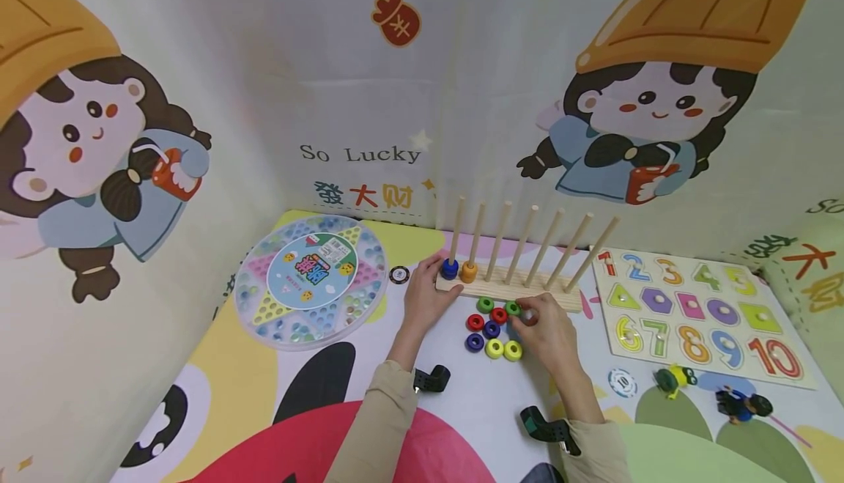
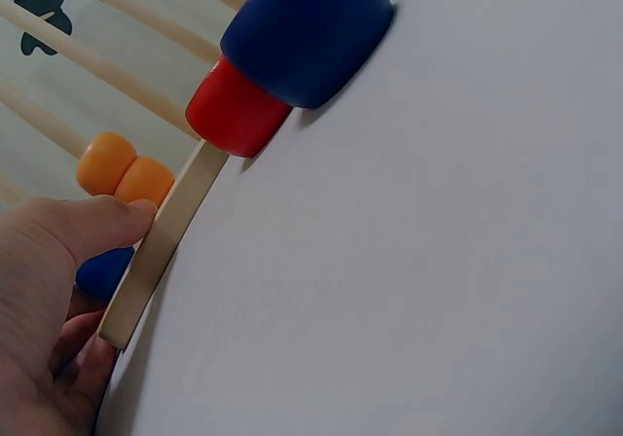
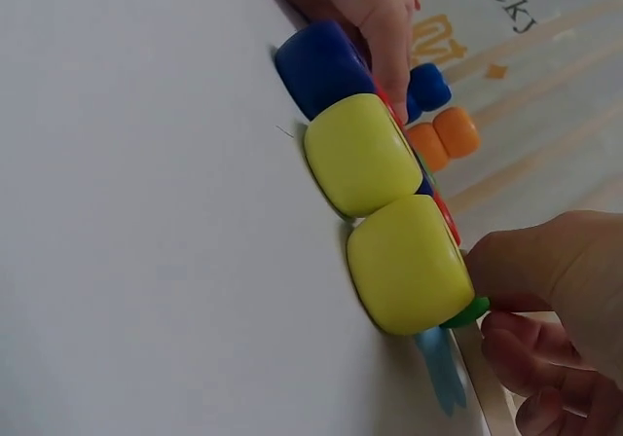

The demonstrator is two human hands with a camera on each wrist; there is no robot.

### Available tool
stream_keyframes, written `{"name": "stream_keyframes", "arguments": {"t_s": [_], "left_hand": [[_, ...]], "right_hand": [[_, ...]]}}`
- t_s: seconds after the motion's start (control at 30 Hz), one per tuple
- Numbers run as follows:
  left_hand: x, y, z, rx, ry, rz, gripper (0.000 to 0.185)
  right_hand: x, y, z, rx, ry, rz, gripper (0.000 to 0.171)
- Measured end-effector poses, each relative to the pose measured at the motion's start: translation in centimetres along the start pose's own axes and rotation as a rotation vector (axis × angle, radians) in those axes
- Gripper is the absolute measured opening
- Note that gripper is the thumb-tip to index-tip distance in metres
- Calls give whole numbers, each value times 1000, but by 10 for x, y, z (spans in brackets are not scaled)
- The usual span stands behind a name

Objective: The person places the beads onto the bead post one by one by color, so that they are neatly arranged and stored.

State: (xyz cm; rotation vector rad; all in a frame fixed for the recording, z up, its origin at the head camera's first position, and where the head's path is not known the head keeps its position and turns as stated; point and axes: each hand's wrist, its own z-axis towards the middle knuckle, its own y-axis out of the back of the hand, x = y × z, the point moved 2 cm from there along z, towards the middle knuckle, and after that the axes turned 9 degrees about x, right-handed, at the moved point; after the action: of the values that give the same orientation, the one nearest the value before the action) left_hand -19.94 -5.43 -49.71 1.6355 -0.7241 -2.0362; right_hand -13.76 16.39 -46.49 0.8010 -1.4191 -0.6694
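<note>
Rings loose on mat, I count seven: two yellow (image 1: pixel 503 349), two blue (image 1: pixel 483 336), two red (image 1: pixel 487 319), one green (image 1: pixel 485 304). My right hand (image 1: pixel 547 329) pinches eighth, green ring (image 1: pixel 513 308). Left hand (image 1: pixel 427 294) grips peg board (image 1: pixel 508 289) end. Seven pegs; first carries blue ring (image 1: pixel 450 269), second orange ring (image 1: pixel 469 272).

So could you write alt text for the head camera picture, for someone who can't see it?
Two hands work at a wooden peg rack on a colourful play mat: the left hand holds the rack's end, the right hand pinches a green ring among loose coloured rings. A marble game box and number puzzle lie either side.
</note>
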Motion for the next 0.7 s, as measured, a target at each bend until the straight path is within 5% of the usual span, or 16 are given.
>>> {"name": "stream_keyframes", "arguments": {"t_s": [0.27, 0.7], "left_hand": [[1, 0, -3, -3, 14, -6, 63], [1, -1, 1, -6, 6, -3, 63]], "right_hand": [[-2, 0, -3, 4, 4, 16, 25], [-3, -3, 0, 5, 46, 6, 33]]}}
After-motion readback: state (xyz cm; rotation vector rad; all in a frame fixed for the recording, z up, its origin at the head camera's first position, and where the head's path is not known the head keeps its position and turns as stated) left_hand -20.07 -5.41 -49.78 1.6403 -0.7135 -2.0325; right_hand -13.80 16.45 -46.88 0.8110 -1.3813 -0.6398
